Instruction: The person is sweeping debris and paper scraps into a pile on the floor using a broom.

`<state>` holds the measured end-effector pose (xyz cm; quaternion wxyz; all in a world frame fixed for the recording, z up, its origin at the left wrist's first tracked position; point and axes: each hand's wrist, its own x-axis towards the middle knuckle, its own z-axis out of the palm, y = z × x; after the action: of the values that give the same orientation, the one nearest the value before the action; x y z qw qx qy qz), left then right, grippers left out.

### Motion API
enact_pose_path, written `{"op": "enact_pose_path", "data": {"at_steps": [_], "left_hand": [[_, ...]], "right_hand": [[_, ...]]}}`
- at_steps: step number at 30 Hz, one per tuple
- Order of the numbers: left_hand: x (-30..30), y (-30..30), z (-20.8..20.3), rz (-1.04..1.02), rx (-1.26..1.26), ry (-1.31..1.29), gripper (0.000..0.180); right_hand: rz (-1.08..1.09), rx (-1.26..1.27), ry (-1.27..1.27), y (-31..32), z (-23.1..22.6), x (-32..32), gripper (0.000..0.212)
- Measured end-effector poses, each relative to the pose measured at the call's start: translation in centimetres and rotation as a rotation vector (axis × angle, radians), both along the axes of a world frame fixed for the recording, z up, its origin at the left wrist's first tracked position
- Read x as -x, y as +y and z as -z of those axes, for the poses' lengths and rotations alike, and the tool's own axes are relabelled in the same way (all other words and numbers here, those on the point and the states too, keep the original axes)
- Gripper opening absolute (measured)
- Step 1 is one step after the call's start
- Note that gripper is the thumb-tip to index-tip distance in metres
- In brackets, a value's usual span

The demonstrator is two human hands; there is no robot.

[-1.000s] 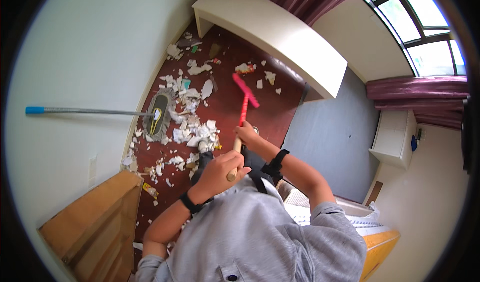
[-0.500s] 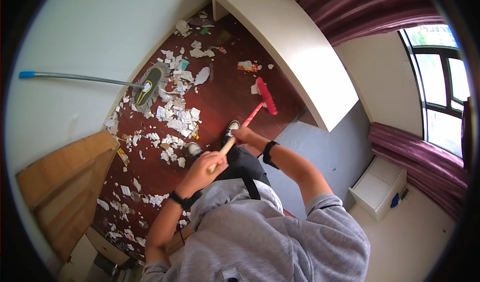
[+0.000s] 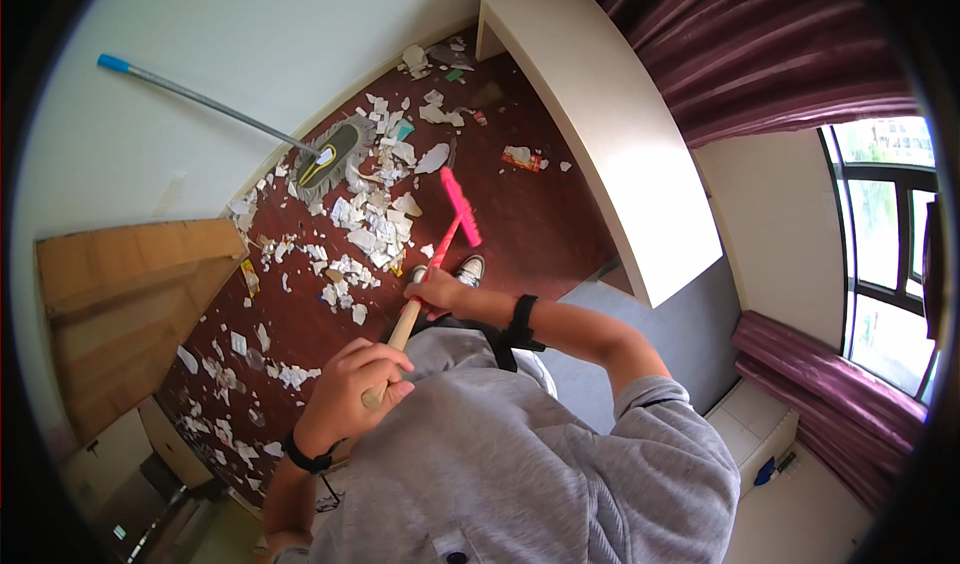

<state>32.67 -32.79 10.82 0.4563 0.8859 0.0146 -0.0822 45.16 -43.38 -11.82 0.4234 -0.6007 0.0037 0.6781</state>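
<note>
Both of my hands grip one broom, its handle slanting up and away from my body. My left hand [image 3: 358,386] is wrapped round the wooden top end, close to my grey top. Lower down the handle, my right hand [image 3: 437,294] is closed where the wood meets the red-striped part. The broom's pink head [image 3: 460,207] is at the dark red floor, just right of a dense heap of torn white paper scraps [image 3: 375,226]. A larger white scrap [image 3: 433,158] lies just beyond the head. My shoes [image 3: 468,270] show beside the handle.
A flat mop [image 3: 335,159] leans on the left wall, its head among the scraps. A wooden panel [image 3: 140,304] stands at left. The white desk [image 3: 610,134] borders the floor on the right. A red-orange wrapper [image 3: 522,158] lies near it. Purple curtains [image 3: 780,74] hang beyond.
The broom head has swept left, from near the desk to beside the paper heap. Both hands have moved left with it, and the view has turned. A scrap by the broom head has shifted left.
</note>
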Motion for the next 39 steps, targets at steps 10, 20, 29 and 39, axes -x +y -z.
{"op": "enact_pose_path", "data": {"at_steps": [10,20,29,39], "left_hand": [[-4.2,-3.0,9.6,0.262,0.106,-0.061,0.01],[-8.3,-4.3,16.8,0.478,0.348,-0.132,0.015],[-14.6,-2.9,29.4,0.257,0.73,-0.105,0.017],[-12.8,8.5,36.3,-0.175,0.858,0.032,0.017]], "right_hand": [[0.698,0.261,-0.269,-8.4,5.8,-2.1,0.043],[0.877,0.273,-0.388,-13.8,8.1,-3.5,0.018],[1.146,0.458,-0.21,-14.3,15.9,-10.0,0.011],[0.683,0.081,-0.06,1.2,19.5,-8.7,0.013]]}}
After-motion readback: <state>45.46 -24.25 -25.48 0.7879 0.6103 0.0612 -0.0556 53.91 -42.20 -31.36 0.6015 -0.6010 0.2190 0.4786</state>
